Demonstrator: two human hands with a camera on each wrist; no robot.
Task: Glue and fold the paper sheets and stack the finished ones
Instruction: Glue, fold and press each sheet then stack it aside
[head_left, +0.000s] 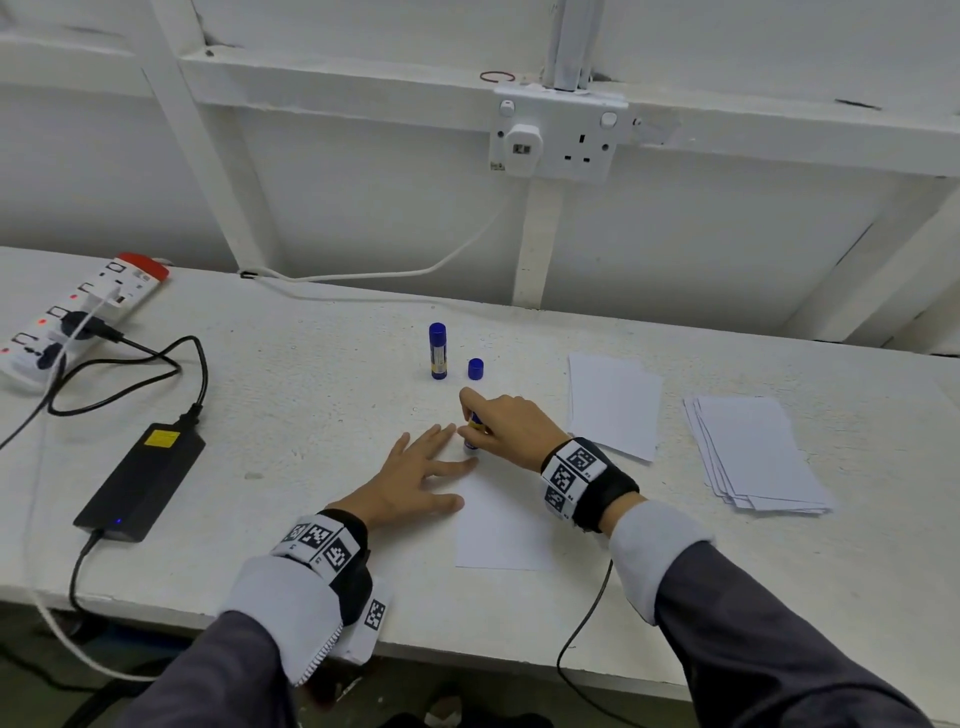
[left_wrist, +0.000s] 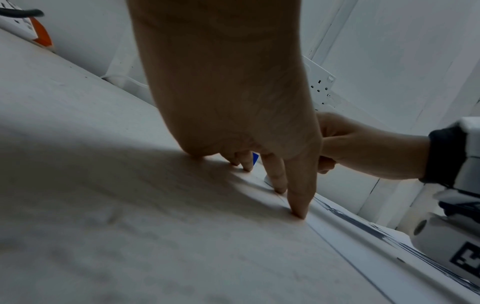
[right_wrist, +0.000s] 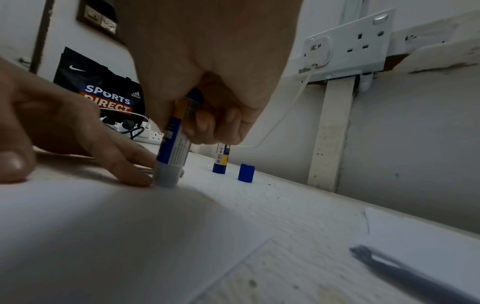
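Spread flat, the left hand (head_left: 410, 480) pins a paper sheet (head_left: 498, 525) running near-to-far, while right hand (head_left: 506, 426) fingers pinch a near-upright glue stick (right_wrist: 172, 148), tip down on its far end.

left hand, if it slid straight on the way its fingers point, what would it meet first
Most likely the open glue stick that the right hand holds tip down on the sheet of paper. The left hand lies flat, its fingers nearly touching the stick; contact is unclear.
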